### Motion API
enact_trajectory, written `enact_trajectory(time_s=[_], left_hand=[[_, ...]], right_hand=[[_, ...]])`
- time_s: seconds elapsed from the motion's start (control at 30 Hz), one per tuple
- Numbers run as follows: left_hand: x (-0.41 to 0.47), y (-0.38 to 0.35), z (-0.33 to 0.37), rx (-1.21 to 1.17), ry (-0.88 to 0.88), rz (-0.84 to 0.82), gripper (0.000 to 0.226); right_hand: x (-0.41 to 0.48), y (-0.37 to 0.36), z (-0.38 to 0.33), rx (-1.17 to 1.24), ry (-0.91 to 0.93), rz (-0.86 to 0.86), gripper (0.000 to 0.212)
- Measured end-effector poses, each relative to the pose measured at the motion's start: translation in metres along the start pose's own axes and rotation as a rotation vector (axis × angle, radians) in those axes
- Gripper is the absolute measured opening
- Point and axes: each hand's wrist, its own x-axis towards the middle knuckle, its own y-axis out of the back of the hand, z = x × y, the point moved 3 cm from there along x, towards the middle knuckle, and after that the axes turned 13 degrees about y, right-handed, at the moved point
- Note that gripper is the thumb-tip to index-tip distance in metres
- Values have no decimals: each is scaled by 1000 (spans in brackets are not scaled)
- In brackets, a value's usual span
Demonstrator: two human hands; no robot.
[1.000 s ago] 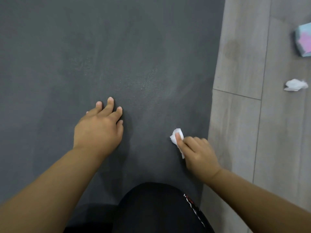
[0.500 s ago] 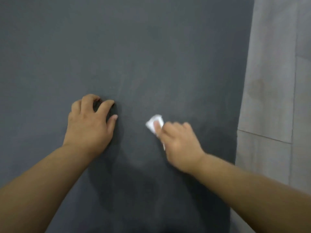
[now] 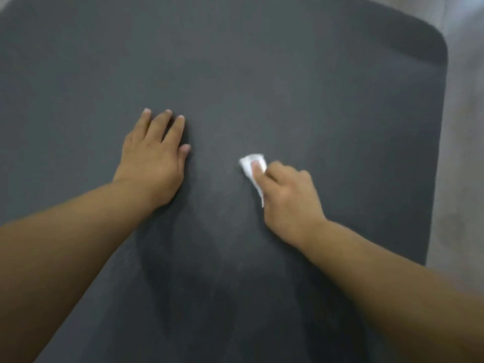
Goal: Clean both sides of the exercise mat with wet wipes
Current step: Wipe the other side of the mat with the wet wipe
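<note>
The dark grey exercise mat (image 3: 262, 74) lies flat and fills most of the head view; its rounded far right corner shows at the top right. My left hand (image 3: 154, 158) rests flat on the mat with straight fingers, left of centre. My right hand (image 3: 288, 197) presses a small crumpled white wet wipe (image 3: 252, 166) onto the mat near the middle, fingers curled round it. Much of the wipe is hidden under the fingers.
Pale grey wood-look floor (image 3: 461, 179) runs along the mat's right edge and beyond its far end. Both my forearms reach in from the bottom corners.
The view has shifted forward along the mat, bringing its far right corner into sight. My left fingers went from curled to flat. My right hand moved the wipe from the right edge towards the middle.
</note>
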Motion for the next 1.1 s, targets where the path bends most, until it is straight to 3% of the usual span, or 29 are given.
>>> enact_trajectory(time_s=[0.1, 0.17, 0.23, 0.3, 0.37, 0.43, 0.53, 0.63, 0.73, 0.8, 0.87, 0.9, 0.97, 1.0, 1.03, 1.1], left_hand=[[27, -1, 3, 20, -25, -1, 54], [32, -3, 1, -2, -43, 47, 55], [33, -6, -1, -37, -48, 62, 57], [33, -9, -2, -51, -69, 66, 55], [33, -9, -3, -53, -84, 70, 55], [32, -9, -4, -57, -90, 69, 54], [34, -8, -3, -67, -92, 77, 53], [36, -6, -2, -64, -92, 80, 52], [36, -6, -3, -57, -101, 79, 51], [35, -6, -3, -56, -114, 82, 51], [35, -6, -3, -50, -116, 80, 50], [36, -6, -3, -45, -115, 78, 50], [36, -6, -3, -43, -111, 73, 51], [37, -6, -3, -43, -114, 72, 51], [37, -7, -3, -41, -116, 71, 51], [36, -7, -4, -33, -116, 68, 51]], right_hand=[[-26, -1, -61, 111, 430, -103, 43], [-17, 1, -47, 130, 550, -93, 38], [17, -2, -1, 23, 418, -30, 37], [54, -2, 60, -68, 98, 24, 39], [80, -1, 106, -95, -192, -51, 44], [93, -5, 109, -78, -262, -66, 45], [79, -10, 44, 15, 91, -42, 45], [23, -7, -41, 174, 563, -198, 37], [27, -5, -28, 223, 715, -198, 33], [71, -11, 18, 70, 600, -125, 35], [122, -8, 81, -138, 307, -61, 37], [143, -5, 112, -195, 132, -118, 40], [167, -3, 151, -146, -181, -211, 45], [171, -4, 148, -116, -242, -203, 48], [170, -7, 135, -116, -201, -182, 50], [146, -16, 83, -64, 57, -116, 52]])
